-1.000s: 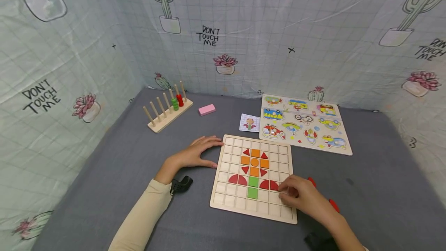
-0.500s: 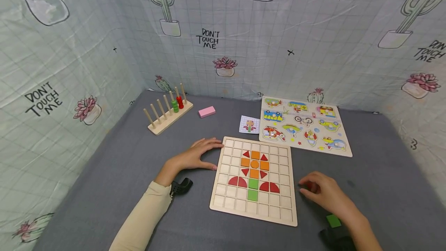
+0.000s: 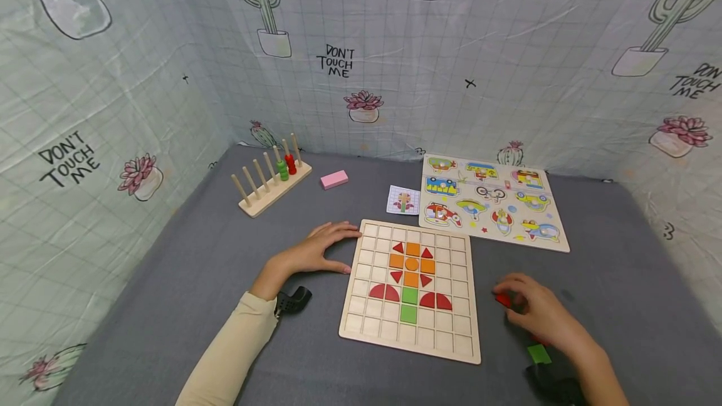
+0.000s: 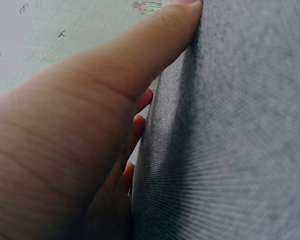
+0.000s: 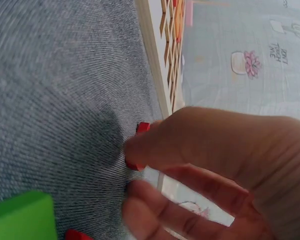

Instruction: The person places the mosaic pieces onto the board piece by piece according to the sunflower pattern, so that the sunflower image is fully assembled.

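Observation:
The wooden grid board (image 3: pixel 366 324) lies on the grey cloth with orange squares, an orange circle, red triangles, red quarter-circles (image 3: pixel 444 301) and green squares (image 3: pixel 408 314) set in its cells. At its left edge my left hand (image 3: pixel 313 250) rests with fingers and thumb spread, fingertips right at the rim. Right of the board, my right hand (image 3: pixel 530 306) pinches a red puzzle piece (image 3: pixel 503 300) by its edge; in the right wrist view the thumb partly covers this red piece (image 5: pixel 143 128). A loose green square piece (image 3: pixel 539 354) lies beneath the right wrist, with more red (image 5: pixel 77 235) beside it.
Behind the board are a small pattern card (image 3: pixel 403 200) and a vehicle puzzle board (image 3: pixel 491 202). A pink block (image 3: pixel 334 180) and a wooden peg stand (image 3: pixel 276 190) with green and red beads stand at the back left. A printed cloth hangs behind.
My right hand has left the red quarter-circle on the board, moved right over the cloth and taken hold of a loose red piece. My left hand stays at the board's edge.

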`<state>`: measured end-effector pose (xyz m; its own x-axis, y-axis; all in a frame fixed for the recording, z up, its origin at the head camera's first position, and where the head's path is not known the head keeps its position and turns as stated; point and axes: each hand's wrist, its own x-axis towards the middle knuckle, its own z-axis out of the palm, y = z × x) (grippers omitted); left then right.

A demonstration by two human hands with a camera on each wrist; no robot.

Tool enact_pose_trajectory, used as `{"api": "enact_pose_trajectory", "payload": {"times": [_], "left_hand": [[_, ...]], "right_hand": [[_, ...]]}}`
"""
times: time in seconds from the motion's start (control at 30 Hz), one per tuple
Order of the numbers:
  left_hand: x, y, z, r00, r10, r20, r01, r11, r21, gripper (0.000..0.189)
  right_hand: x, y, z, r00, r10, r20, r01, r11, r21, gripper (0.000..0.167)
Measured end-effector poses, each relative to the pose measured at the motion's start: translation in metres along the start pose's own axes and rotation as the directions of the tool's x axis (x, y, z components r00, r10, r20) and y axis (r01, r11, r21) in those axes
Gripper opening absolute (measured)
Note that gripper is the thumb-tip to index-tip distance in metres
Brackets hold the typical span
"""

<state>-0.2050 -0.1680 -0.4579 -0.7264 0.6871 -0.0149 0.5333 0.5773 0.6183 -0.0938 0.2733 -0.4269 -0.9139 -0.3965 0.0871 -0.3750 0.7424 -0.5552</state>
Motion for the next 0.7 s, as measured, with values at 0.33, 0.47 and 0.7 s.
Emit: {"api": "enact_pose_trajectory", "payload": {"times": [0.33,0.47,0.7], "left_hand": [[-0.0001,0.0005,-0.0004,1.0,-0.007,0.003,0.007,1.0,-0.013,0.075],[-0.0001,0.0002,-0.0011,1.0,-0.008,0.001,0.008,1.0,-0.012,0.075],[0.0002,-0.0006,0.0,1.0,-0.013,0.004,0.013,1.0,0.003,0.075]], "right_hand": [[0.0034,-0.0024,0.0005,0.998,0.047,0.046,-0.05,0.997,0.057,0.031],[0.0041,-0.003,0.0022,0.999,0.027,0.025,-0.028,0.998,0.056,0.031],[0.0054,-0.0037,0.0065,0.999,0.051,0.008,-0.052,0.998,0.044,0.026]]}}
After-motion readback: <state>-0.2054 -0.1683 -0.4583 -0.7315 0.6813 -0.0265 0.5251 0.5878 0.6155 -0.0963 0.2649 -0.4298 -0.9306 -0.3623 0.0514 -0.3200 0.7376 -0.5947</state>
